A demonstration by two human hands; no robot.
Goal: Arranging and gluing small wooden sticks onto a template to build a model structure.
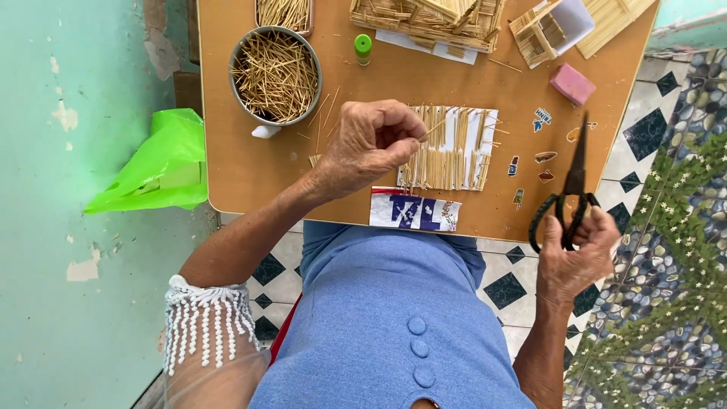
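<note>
At the frame's centre the left hand [369, 144] pinches a thin stick [433, 130] over the stick panel [448, 148] on the table [242, 170], seemingly mid-placement, while the right hand [577, 254], lower right, grips shut black scissors [569, 198], so trimming needs steady alignment.

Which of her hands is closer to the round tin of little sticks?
Left. The left hand pinches a stick just right of the round tin; the right hand, holding black scissors, is off the table's far corner.
</note>
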